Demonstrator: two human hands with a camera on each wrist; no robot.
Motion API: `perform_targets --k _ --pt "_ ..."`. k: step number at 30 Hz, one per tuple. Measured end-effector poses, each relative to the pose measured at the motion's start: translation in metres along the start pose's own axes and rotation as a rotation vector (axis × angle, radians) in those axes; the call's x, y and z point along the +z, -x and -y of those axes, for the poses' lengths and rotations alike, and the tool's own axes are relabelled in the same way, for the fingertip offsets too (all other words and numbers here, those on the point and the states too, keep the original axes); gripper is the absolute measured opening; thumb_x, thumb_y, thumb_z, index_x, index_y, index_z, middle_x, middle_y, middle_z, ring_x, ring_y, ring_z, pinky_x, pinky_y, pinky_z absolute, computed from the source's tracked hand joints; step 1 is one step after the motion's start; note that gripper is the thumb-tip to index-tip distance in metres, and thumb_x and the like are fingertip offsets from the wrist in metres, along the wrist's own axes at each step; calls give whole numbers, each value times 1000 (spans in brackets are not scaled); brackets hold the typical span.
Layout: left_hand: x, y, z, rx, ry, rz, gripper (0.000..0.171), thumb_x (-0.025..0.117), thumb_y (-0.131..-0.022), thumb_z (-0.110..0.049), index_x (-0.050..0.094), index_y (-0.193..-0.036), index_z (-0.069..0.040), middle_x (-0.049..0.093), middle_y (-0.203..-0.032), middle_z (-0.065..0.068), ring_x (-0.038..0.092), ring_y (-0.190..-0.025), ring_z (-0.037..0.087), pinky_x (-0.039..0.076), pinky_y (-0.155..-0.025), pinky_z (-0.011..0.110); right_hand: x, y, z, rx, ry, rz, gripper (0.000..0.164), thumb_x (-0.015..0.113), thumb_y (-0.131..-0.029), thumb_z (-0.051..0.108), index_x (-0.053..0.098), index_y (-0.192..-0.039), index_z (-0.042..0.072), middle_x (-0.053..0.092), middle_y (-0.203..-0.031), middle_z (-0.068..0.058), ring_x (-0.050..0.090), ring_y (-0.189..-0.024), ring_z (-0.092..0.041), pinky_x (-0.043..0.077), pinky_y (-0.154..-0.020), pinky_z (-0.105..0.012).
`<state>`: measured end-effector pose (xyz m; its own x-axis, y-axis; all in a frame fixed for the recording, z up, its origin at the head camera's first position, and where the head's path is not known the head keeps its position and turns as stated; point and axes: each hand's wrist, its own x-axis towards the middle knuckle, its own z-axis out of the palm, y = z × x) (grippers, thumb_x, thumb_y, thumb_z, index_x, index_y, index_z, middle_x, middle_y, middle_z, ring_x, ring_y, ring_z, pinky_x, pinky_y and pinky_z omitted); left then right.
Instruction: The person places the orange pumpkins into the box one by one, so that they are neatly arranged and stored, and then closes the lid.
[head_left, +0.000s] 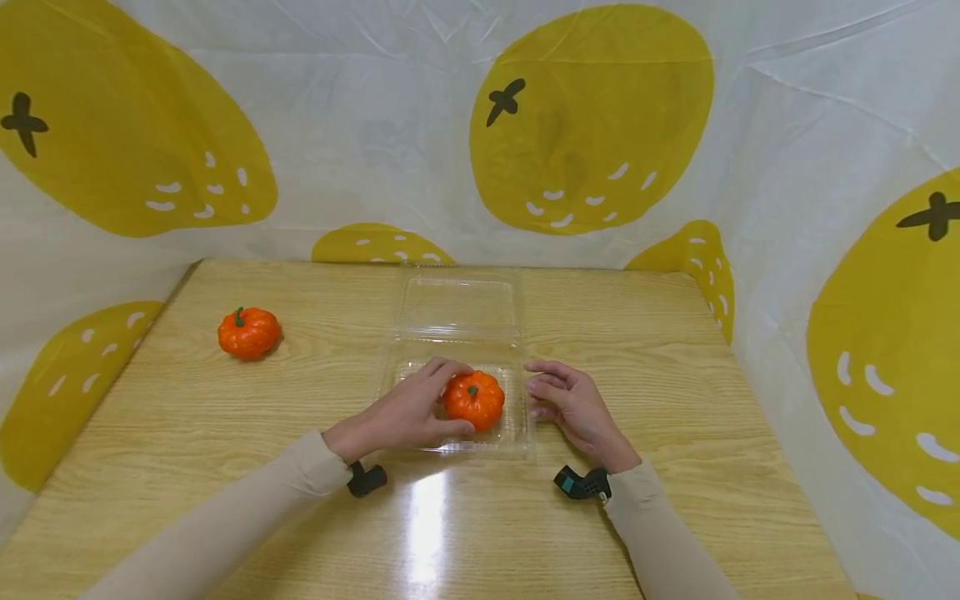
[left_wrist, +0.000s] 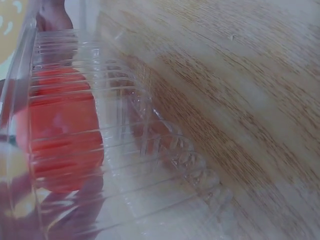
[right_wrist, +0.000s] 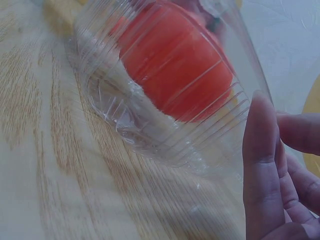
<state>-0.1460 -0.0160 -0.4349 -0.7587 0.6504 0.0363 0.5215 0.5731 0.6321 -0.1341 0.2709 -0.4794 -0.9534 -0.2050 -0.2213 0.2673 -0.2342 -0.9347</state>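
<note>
An orange toy pumpkin point(head_left: 480, 402) with a green stem sits in the base of a hinged clear plastic container point(head_left: 517, 429). My left hand point(head_left: 414, 408) curls its fingers and thumb round the pumpkin's left side. Through the container wall, the left wrist view shows the pumpkin point(left_wrist: 65, 130) and part of the hand behind it. My right hand point(head_left: 576, 407) is at the container's right rim, fingers loosely bent. In the right wrist view its thumb point(right_wrist: 261, 160) lies by the clear rim; whether it presses on it is hard to tell.
A second orange pumpkin point(head_left: 249, 333) stands at the left of the wooden table point(head_left: 315, 517). The container's lid point(head_left: 459, 304) lies folded back toward the far edge. Behind and beside the table hangs a white cloth point(head_left: 375, 125) with yellow fruit prints.
</note>
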Motion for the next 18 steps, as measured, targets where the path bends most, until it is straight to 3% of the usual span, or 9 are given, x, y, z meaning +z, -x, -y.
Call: perform_targets --k 18 --pt "12 -12 3 -1 9 26 69 82 -88 -41 50 -144 -15 54 -143 7 62 -121 24 56 -101 43 2 1 5 17 5 -10 42 64 -101 4 52 -139 -6 73 -91 7 69 -76 -6 62 -65 -23"
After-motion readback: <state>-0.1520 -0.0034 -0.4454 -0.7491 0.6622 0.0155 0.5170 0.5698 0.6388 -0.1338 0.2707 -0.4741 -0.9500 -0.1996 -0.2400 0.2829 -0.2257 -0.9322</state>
